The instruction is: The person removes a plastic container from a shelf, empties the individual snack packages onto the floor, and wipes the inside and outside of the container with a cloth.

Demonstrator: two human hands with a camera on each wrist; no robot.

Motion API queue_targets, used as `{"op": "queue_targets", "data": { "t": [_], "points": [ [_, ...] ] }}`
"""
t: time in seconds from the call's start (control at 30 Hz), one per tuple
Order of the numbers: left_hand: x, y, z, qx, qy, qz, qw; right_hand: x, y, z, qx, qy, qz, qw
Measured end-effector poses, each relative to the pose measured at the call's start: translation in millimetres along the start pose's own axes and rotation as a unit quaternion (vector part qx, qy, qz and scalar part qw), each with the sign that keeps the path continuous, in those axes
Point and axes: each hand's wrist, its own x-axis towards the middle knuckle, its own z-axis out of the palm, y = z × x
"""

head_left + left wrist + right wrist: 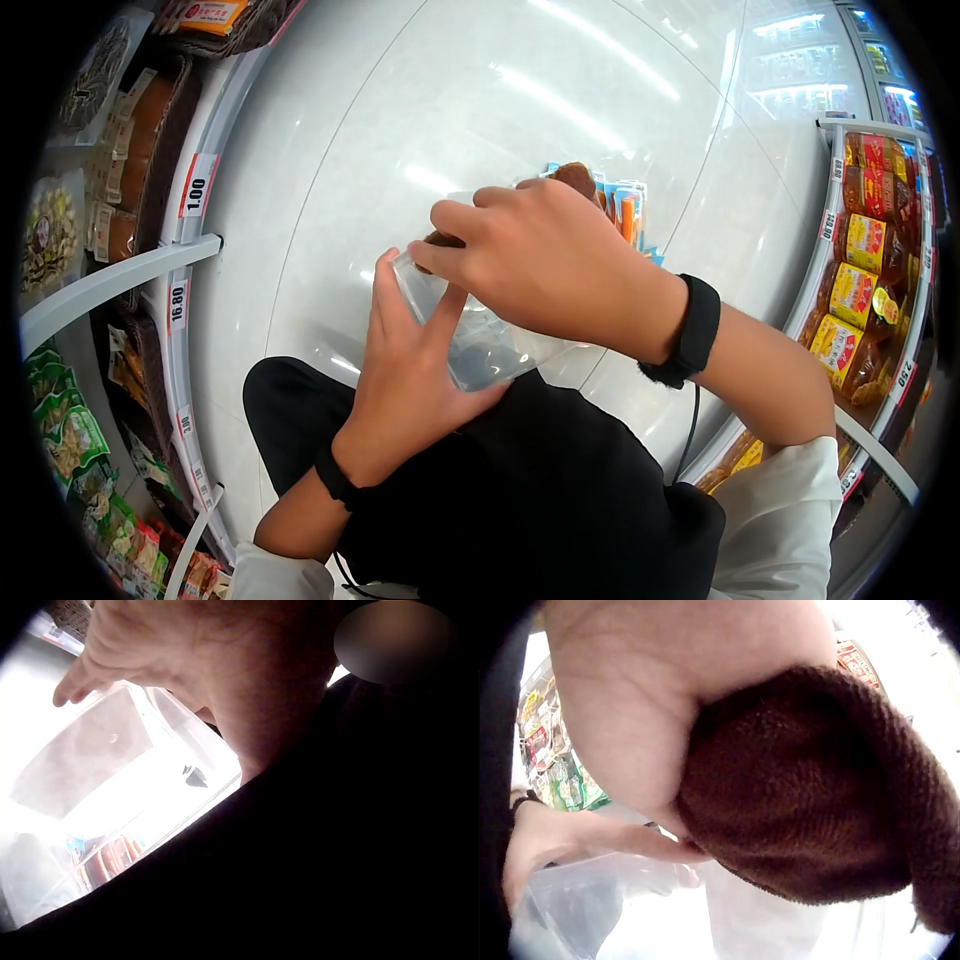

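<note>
My left hand (405,385) grips a clear plastic container (487,352), thumb and fingers spread around its side, over my lap. In the left wrist view the see-through wall of the container (86,761) extends out below the palm. The right hand (560,260) holds a bunched brown cloth (802,787) at the container's upper rim. From above, the right hand covers most of the cloth, with brown parts showing at its fingertips and beyond its knuckles. The right wrist view has the thick cloth filling the palm, with the container just below it.
Shelves with price tags (198,185) and bagged goods (75,430) line the left. A right-hand shelf carries yellow-labelled packs (852,293). Blue-and-orange packages (628,212) lie on the pale tiled floor (420,120) beyond the right hand. My knee (290,410) is bent beneath the arms.
</note>
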Motion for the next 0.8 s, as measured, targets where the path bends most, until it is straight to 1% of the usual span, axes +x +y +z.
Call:
{"op": "queue_targets", "data": {
  "t": [0.27, 0.57, 0.63, 0.67, 0.73, 0.77, 0.8],
  "points": [
    [0, 1, -1, -0.002, -0.010, -0.001, 1.000, 4, 3, -4, 0.005, -0.013, -0.008, 1.000],
    [-2, 2, 2, -0.003, 0.016, 0.000, 1.000, -6, 6, -4, 0.042, 0.001, -0.014, 0.999],
    [-1, 2, 3, 0.010, 0.015, 0.010, 1.000, -6, 7, -3, 0.047, 0.035, 0.008, 0.998],
    [-1, 3, 3, 0.010, 0.015, 0.010, 1.000, -5, 7, -3, 0.047, 0.035, 0.008, 0.998],
    [1, 6, 2, -0.003, 0.010, -0.002, 1.000, -1, 5, -3, 0.097, 0.074, 0.080, 0.989],
    [1, 7, 3, -0.004, 0.009, -0.001, 1.000, -1, 6, -1, 0.096, 0.074, 0.081, 0.989],
    [0, 7, 3, 0.001, 0.006, -0.004, 1.000, -1, 7, 4, 0.082, 0.089, 0.056, 0.991]
  ]
}}
